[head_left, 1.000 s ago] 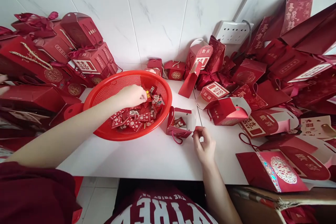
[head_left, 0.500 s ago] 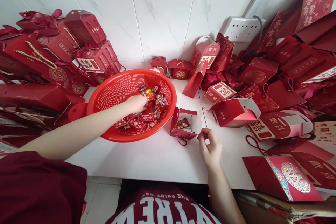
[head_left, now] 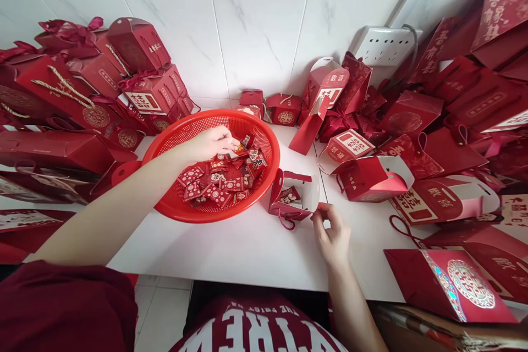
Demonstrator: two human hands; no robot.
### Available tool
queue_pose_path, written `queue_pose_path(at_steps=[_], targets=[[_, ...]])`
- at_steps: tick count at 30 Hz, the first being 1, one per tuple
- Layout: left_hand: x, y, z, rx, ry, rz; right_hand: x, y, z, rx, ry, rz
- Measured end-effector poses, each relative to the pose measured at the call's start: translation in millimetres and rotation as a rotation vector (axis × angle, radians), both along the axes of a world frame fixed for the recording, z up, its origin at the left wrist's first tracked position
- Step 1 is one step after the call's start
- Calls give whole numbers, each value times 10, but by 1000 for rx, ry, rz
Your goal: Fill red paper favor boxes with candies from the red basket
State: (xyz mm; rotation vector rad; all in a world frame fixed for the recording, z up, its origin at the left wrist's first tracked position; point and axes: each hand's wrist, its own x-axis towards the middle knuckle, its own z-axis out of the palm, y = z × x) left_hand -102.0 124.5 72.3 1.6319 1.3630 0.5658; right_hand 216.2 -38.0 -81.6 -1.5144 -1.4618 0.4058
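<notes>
My left hand (head_left: pixel 213 143) is over the red mesh basket (head_left: pixel 177 209), its fingers closed at a gold and red wrapped candy (head_left: pixel 240 149). Other red wrapped candies (head_left: pixel 216 195) lie in a pile beneath and around the fingers. Right of the basket stands a small open red box (head_left: pixel 291 210) with a white inside, a twisted cord handle and some candies (head_left: pixel 290 194) in it. My right hand (head_left: pixel 333 231) pinches the edge of this box at its near right corner.
Red gift boxes (head_left: pixel 150 91) are stacked at the left, and many more (head_left: pixel 412 113) crowd the right side. Small boxes (head_left: pixel 284 109) line the tiled wall at the back. A white power strip (head_left: pixel 385 45) with a cable is at the back right of the white table (head_left: pixel 247 253).
My left hand has lifted from among the candies and shifted slightly left and toward the back, its fingers now at the gold candy. My right hand stays at the box.
</notes>
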Motion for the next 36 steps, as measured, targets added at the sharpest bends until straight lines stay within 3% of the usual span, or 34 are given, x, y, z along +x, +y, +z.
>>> queue_pose_path(at_steps=[3,6,12,19,24,29,33,36], targets=[[82,-203,208,-114,-389,21,-3,1,-5,-3,0,-1],[162,-407,378,-193,-567,-26,-6,5,-5,-6,3,1],[238,-667,546,-282,-605,-123,-8,11,-7,-18,-3,-9],[312,-924,601,-311,-587,-122,-3,16,12,-1,18,11],[266,-1128,529,-276,-535,-137,9,7,-13,-8,13,10],[96,-1460,379,-343,-382,-355,12,-13,-31,3,7,18],[-79,-1847,111,-591,-129,-570,11,-15,-25,3,22,31],[-169,-2131,-225,-631,62,-608,10,-12,-21,2,26,34]])
